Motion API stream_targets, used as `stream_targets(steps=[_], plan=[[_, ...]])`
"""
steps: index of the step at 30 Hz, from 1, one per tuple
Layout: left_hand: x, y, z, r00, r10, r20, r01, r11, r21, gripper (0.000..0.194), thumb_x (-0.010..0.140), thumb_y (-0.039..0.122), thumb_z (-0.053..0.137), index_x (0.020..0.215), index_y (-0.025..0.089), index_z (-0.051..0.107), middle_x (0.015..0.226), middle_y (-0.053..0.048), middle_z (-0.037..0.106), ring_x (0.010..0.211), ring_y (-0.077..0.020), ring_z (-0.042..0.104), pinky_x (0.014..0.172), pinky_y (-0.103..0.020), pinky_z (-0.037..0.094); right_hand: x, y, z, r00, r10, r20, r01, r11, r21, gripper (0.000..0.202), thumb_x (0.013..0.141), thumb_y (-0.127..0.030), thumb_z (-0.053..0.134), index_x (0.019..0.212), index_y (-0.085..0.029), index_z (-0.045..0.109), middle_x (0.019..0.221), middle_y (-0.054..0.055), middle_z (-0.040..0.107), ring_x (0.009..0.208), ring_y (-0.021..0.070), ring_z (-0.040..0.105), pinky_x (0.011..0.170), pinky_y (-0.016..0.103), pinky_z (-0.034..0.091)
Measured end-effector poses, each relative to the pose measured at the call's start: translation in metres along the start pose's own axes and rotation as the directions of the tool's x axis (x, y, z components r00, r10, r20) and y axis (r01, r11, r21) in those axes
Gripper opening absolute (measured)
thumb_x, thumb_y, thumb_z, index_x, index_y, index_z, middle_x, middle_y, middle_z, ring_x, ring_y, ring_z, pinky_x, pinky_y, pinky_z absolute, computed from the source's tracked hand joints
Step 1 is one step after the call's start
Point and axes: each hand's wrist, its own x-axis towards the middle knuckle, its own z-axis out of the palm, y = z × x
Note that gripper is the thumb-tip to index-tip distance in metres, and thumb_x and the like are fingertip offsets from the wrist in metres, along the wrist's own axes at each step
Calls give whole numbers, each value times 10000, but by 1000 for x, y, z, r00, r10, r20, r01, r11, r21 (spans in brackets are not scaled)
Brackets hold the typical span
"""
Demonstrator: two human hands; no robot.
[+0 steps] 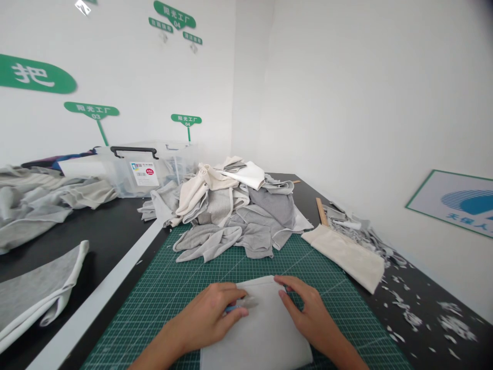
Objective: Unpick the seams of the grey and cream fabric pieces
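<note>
White fabric piece (pixel 258 329) lies flat on the green cutting mat (pixel 173 288), at its near edge. Left hand (pixel 210 316) rests on the fabric's upper left part, fingers curled around a small blue-tipped tool (pixel 236 307), blurred. Right hand (pixel 308 311) lies open on the fabric's upper right corner, fingertips pressing down. Beyond the mat's far edge: a heap of grey and cream cloth (pixel 231 213). Right of the mat: a folded cream piece (pixel 346 254) and scattered offcuts (pixel 416 308). Far left: a clear storage box (pixel 142 167).
</note>
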Motion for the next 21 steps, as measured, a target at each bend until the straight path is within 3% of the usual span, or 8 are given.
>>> stream_targets(steps=[6, 10, 15, 21], plan=[[0, -1, -1, 1000, 16, 17, -16, 1000, 16, 271, 975, 338, 406, 986, 203, 640, 880, -42, 634, 834, -182, 600, 789, -273, 430, 0, 1, 1, 1000, -2, 5, 2, 1000, 4, 307, 919, -296, 472, 1177, -215, 617, 1181, 84, 652, 1091, 226, 607, 969, 405, 482], [5, 5, -1, 999, 13, -29, -13, 1000, 7, 257, 960, 366, 448, 1095, 222, 613, 868, -32, 622, 809, -179, 585, 773, -275, 420, 0, 0, 1, 1000, 4, -8, -4, 1000, 11, 304, 920, -297, 471, 1175, -211, 613, 1188, 87, 647, 1080, 228, 607, 961, 411, 483], [15, 17, 2, 997, 73, 27, -74, 997, 29, 238, 963, 313, 432, 916, 197, 635, 833, -38, 632, 785, -179, 598, 714, -262, 412, 0, 0, 1, 999, 17, -38, -15, 999, 46, 287, 914, -293, 484, 1152, -209, 620, 1151, 80, 664, 1015, 217, 630, 902, 383, 512], [15, 19, 2, 999, 30, 31, -30, 999, 13, 207, 944, 340, 482, 1033, 225, 629, 888, -27, 641, 831, -181, 595, 763, -266, 411, 0, 0, -1, 996, 39, -84, -31, 995, 90, 288, 906, -281, 492, 1159, -214, 612, 1131, 75, 673, 960, 210, 647, 873, 377, 523]])
